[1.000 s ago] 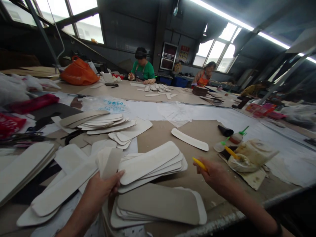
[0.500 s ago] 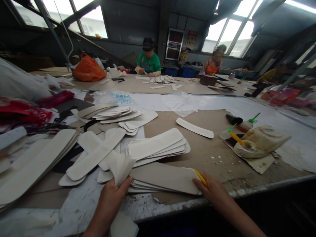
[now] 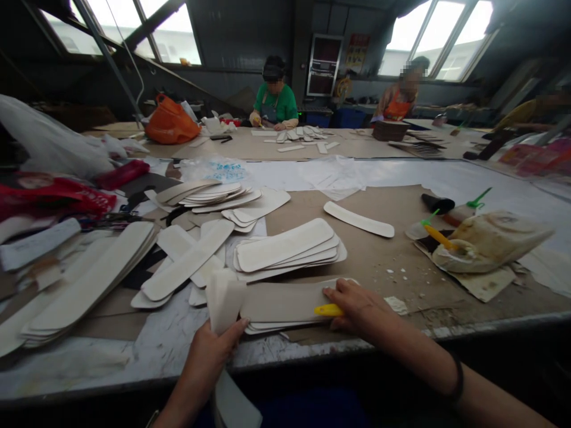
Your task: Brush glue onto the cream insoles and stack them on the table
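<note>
My left hand (image 3: 213,351) grips a pale rounded board strip (image 3: 223,297) at the table's near edge, holding it upright; its lower end hangs below the edge. My right hand (image 3: 357,306) holds a yellow-handled tool (image 3: 328,310) and rests its fingers on the right end of a grey stack of strips (image 3: 281,303) lying flat in front of me. A second stack of white strips (image 3: 285,249) lies just behind it.
More strip piles (image 3: 89,279) crowd the left side, with red bags (image 3: 57,199) beyond. At right sit a glue-smeared bag (image 3: 491,241) and green-capped bottles (image 3: 466,211). A single strip (image 3: 359,219) lies mid-table. Two people (image 3: 274,98) work at the far side.
My right hand moved left onto the grey stack, the yellow tool now lying flat. My left hand drew the strip closer to the table's edge. The view tilted down.
</note>
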A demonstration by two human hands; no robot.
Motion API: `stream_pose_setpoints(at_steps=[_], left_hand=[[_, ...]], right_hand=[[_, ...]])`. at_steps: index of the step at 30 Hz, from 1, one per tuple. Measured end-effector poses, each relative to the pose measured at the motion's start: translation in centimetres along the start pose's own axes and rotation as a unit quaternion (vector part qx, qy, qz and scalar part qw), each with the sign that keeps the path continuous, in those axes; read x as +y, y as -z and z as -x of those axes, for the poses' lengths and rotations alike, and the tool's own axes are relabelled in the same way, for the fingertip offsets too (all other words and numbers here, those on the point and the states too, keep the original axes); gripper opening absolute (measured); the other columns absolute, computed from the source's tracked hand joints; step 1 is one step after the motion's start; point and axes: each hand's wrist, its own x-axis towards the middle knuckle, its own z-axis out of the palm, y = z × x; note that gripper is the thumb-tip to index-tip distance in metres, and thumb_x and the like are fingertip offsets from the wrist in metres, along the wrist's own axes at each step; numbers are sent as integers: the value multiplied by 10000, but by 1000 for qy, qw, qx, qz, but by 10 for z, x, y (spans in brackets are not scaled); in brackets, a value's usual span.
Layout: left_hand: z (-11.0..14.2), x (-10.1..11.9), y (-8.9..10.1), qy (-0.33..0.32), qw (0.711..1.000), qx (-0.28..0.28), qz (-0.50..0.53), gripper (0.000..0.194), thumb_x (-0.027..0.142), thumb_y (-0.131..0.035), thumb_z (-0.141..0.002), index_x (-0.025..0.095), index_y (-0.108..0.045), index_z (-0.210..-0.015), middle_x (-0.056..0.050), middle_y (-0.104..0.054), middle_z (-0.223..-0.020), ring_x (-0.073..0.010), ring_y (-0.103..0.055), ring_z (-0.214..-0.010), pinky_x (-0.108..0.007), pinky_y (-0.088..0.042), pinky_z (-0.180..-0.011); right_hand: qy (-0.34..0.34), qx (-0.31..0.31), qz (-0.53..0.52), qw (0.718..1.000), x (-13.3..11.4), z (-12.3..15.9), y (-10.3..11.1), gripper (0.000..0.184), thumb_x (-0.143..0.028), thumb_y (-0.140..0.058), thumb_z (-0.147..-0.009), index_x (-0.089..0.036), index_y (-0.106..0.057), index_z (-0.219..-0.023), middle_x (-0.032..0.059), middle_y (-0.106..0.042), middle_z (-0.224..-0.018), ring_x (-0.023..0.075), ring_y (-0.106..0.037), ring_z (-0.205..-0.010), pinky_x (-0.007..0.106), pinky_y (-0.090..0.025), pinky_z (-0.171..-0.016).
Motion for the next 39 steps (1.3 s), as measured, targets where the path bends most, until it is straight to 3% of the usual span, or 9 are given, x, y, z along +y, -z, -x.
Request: stream_pose_setpoints(at_steps=[7, 10, 13, 16, 21, 25, 31, 36, 39], left_hand=[[-3, -3, 2, -26, 999, -25, 2, 389, 492, -664, -524, 162, -523, -675, 58, -460, -396, -131, -411, -385, -246, -313, -394], [1, 3, 5, -43, 998, -45, -2, 373, 434, -670, -546, 148, -558, -759, 33, -531, -471, -163, -484, -449, -258, -361, -428], [4, 6, 7, -52, 997, -60, -2, 357, 386, -661, -572, 133, -579, -810, 7, -584, -550, -190, -542, -528, -263, -396, -465], [6, 6, 6, -54, 997, -63, -4, 346, 365, -639, -601, 121, -591, -842, -13, -608, -586, -221, -579, -603, -275, -421, -504], [4, 3, 4, -62, 996, -60, -12, 407, 375, -612, -625, 95, -580, -919, -75, -656, -739, -282, -601, -778, -324, -460, -622], [3, 2, 3, -67, 996, -62, -13, 389, 355, -616, -621, 103, -579, -915, -93, -667, -841, -281, -592, -875, -336, -452, -757], [3, 3, 2, -51, 997, -58, 2, 346, 346, -625, -601, 122, -583, -862, -64, -658, -766, -259, -597, -762, -315, -454, -657], [3, 4, 3, -46, 994, -82, 53, 336, 359, -640, -576, 135, -581, -819, -17, -624, -669, -195, -562, -628, -270, -431, -565], [2, 4, 3, -34, 993, -79, 75, 315, 355, -649, -574, 139, -561, -786, 27, -555, -558, -139, -484, -506, -248, -392, -495]], right_hand=[[24, -48, 41, 998, 4, -8, 12, 438, -245, -661, -695, -174, -560, -1116, 112, -573, -985, 253, -545, -890, 306, -432, -668], [48, -35, 68, 996, 4, -7, 14, 300, -162, -537, -784, -163, -577, -1081, 113, -583, -946, 224, -557, -834, 293, -430, -636], [74, -19, 81, 994, 4, -6, 16, 267, -112, -499, -788, -156, -593, -1034, 109, -583, -915, 214, -559, -813, 287, -434, -624], [74, -14, 59, 995, 2, -11, 16, 276, -205, -606, -731, -161, -594, -1003, 101, -572, -934, 228, -558, -816, 319, -454, -656], [57, -8, 20, 998, 0, -28, 11, 499, -331, -683, -663, -162, -524, -1106, 120, -552, -1010, 253, -549, -880, 362, -452, -724], [42, -19, 20, 999, -1, -34, 14, 470, -399, -727, -588, -168, -552, -958, 99, -551, -952, 259, -542, -860, 366, -445, -710], [26, -10, 29, 999, -1, -30, 28, 301, -339, -693, -650, -180, -533, -850, 85, -563, -920, 236, -538, -835, 329, -426, -699], [16, -74, -50, 996, 12, -16, 45, 40, -242, -583, -718, -219, -550, -721, 21, -590, -800, 184, -566, -733, 271, -410, -644], [27, -36, -60, 997, 16, -1, 56, 84, -249, -530, -746, -224, -531, -666, 3, -569, -738, 142, -546, -635, 238, -389, -581]])
